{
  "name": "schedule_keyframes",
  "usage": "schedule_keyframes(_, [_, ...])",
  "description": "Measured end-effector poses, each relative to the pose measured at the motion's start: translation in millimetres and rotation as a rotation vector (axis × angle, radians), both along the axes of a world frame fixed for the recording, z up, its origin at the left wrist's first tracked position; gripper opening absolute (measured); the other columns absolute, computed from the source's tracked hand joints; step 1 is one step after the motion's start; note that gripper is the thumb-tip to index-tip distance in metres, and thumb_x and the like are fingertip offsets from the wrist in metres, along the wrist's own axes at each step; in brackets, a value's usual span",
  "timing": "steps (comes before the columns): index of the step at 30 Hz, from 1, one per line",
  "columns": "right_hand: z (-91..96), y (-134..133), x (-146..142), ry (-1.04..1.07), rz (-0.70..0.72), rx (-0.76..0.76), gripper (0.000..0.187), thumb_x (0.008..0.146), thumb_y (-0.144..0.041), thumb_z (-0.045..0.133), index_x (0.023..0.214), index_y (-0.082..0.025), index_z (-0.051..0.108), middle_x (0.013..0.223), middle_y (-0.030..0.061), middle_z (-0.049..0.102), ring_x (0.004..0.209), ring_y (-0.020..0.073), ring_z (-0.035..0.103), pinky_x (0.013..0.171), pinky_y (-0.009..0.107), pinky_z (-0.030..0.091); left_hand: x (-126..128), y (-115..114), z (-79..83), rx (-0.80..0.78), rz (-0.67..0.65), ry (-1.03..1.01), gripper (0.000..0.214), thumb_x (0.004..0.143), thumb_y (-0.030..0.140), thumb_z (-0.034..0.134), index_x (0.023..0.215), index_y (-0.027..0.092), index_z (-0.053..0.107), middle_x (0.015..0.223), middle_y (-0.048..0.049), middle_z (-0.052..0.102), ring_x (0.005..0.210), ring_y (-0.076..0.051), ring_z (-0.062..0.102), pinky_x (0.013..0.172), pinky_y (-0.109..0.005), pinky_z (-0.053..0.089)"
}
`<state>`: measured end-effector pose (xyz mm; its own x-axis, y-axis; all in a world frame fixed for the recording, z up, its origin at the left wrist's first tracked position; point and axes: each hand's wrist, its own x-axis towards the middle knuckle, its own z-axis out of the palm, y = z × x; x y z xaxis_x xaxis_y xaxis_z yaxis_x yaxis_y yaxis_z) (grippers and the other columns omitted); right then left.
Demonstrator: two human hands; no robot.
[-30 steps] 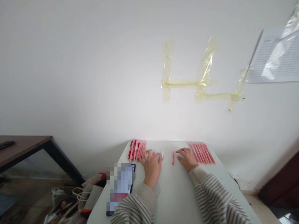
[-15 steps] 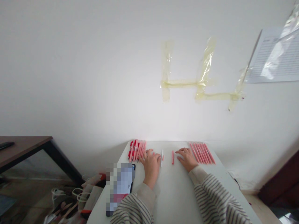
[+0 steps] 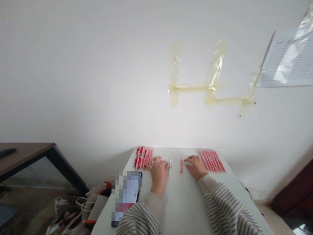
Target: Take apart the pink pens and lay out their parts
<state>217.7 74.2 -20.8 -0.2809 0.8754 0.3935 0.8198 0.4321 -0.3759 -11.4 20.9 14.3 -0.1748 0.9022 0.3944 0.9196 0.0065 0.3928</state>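
My left hand [image 3: 158, 172] rests palm down on the white table [image 3: 181, 202], fingers spread, beside a row of red and pink pens [image 3: 143, 157] at the far left. My right hand [image 3: 196, 166] lies flat too, fingers apart, next to a row of pink pen barrels [image 3: 211, 160] on its right. Between the hands lie a thin white refill [image 3: 170, 164] and one pink pen part [image 3: 181, 165]. Neither hand holds anything.
A phone [image 3: 127, 195] lies at the table's left edge. A dark wooden table [image 3: 26, 155] stands at the left, with bags [image 3: 80, 209] on the floor below. Tape strips [image 3: 207, 88] and a sheet of paper [image 3: 286, 62] hang on the wall.
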Motion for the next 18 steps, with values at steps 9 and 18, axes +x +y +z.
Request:
schedule_keyframes(9, [-1.4, 0.2, -0.1, 0.02, 0.006, -0.014, 0.031, 0.09, -0.021, 0.058, 0.115, -0.026, 0.074, 0.116, 0.0103, 0.067, 0.116, 0.0281, 0.054, 0.105, 0.047, 0.046, 1.5, 1.3, 1.6, 0.002, -0.013, 0.017, 0.013, 0.085, 0.034, 0.067, 0.09, 0.032, 0.078, 0.126, -0.0062, 0.057, 0.127, -0.031, 0.04, 0.114, -0.067, 0.017])
schedule_keyframes(18, [-1.5, 0.0, -0.4, 0.019, 0.003, -0.025, 0.03, 0.09, -0.021, 0.059, 0.115, -0.025, 0.075, 0.116, 0.0103, 0.066, 0.117, 0.0282, 0.053, 0.106, 0.045, 0.045, 1.2, 0.7, 3.9, 0.021, 0.04, 0.059, 0.016, 0.089, 0.031, 0.062, 0.092, 0.033, 0.078, 0.128, -0.0045, 0.058, 0.128, -0.03, 0.04, 0.115, -0.065, 0.015])
